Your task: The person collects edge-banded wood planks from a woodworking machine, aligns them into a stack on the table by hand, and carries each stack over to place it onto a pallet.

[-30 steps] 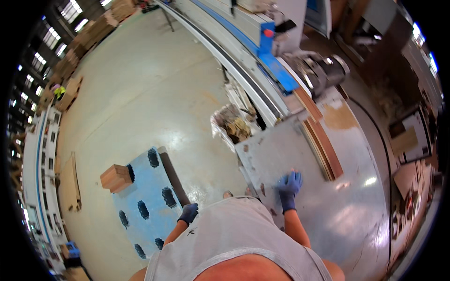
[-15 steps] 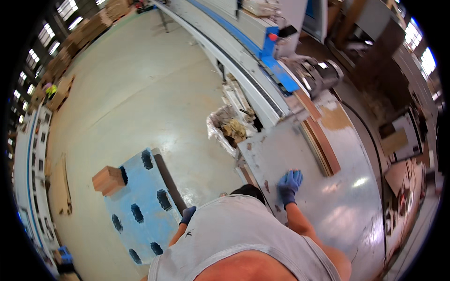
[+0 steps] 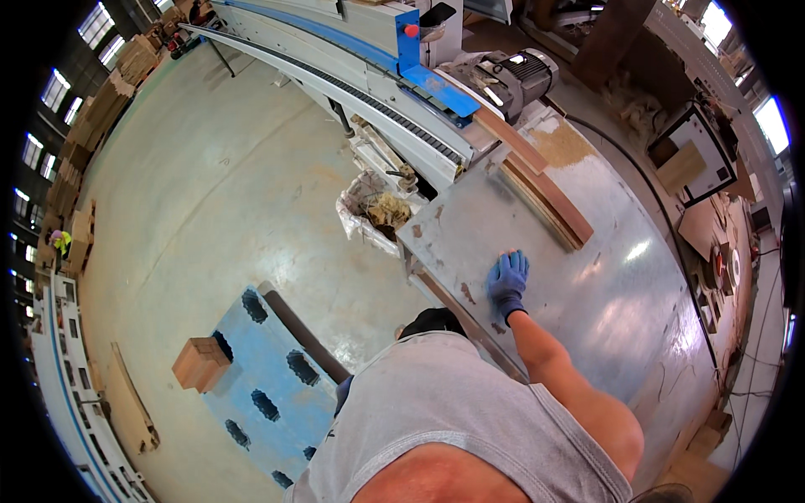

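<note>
My right hand [image 3: 507, 281], in a blue glove with bare fingertips, lies flat on a grey metal table [image 3: 549, 306], fingers stretched out and holding nothing. Beyond it on the same table rest several reddish-brown wooden strips [image 3: 549, 201], side by side. Another wooden strip [image 3: 510, 141] reaches out from the blue end of the machine. My left hand [image 3: 342, 394] shows only a sliver of dark glove past my grey shirt, near the blue slotted platform [image 3: 281, 360]; its fingers are hidden. On that platform's far left corner sits a stack of short wooden pieces [image 3: 201, 365].
A long machine [image 3: 335, 71] with a roller track runs to the far left, a motor [image 3: 524, 75] beside its end. Below stands a bag of scraps [image 3: 369, 205]. A black cable [image 3: 646, 184] curves past the table's right side. Far left, a person [image 3: 59, 241] wears a yellow vest.
The view has turned, so the table and machine sit further left. My right hand stays flat on the table. My left hand has slipped mostly behind my shirt.
</note>
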